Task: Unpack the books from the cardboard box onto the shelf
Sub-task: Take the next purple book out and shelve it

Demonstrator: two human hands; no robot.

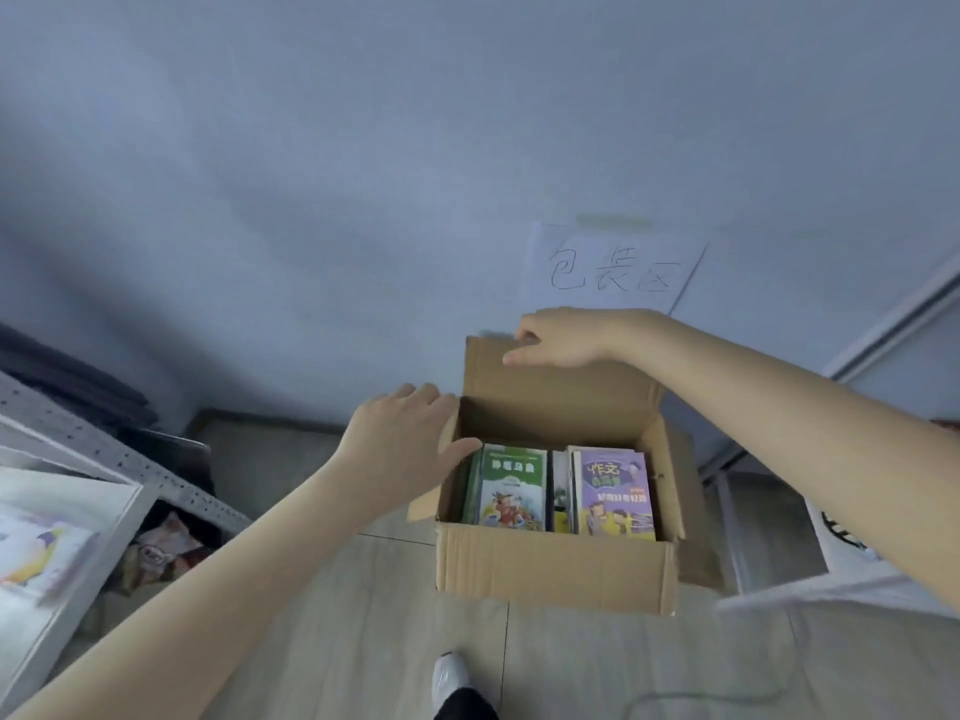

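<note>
Pale floorboards [363,641] hold the cardboard box [550,569], books [615,491] packed inside; right hand [561,337] pinches the far flap [550,387], left hand [400,439] lies spread on its left rim, and once let go, that flap may drop over them.

"包装区" on the paper sheet [613,267]; "作文" on the purple book [615,493]
</note>
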